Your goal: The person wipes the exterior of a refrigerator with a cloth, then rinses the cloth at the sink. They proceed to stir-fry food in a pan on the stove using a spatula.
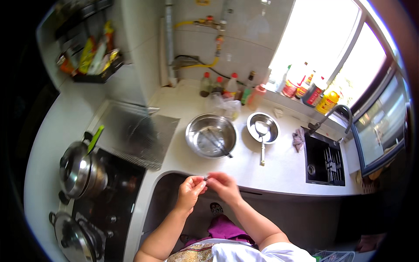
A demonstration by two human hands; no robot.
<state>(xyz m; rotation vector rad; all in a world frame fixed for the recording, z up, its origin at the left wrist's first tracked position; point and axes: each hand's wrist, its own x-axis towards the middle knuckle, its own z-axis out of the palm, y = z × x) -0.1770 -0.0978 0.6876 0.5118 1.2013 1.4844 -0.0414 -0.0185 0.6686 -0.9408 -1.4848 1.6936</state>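
Note:
My left hand (190, 192) and my right hand (223, 185) meet just in front of the white counter's front edge (262, 185). Their fingertips pinch one small dark object (205, 178) between them; it is too small to tell what it is. Beyond the hands on the counter stands a large steel bowl (211, 135) with utensils in it. To its right sits a smaller steel bowl (263, 127) with a ladle (262, 144) whose handle points toward me.
A black hob (111, 196) at the left carries a steel pot (78, 170) and a lidded pan (72, 238). A dark sink (325, 160) with a tap (329, 114) lies at the right. Bottles (227, 87) line the back wall and window sill.

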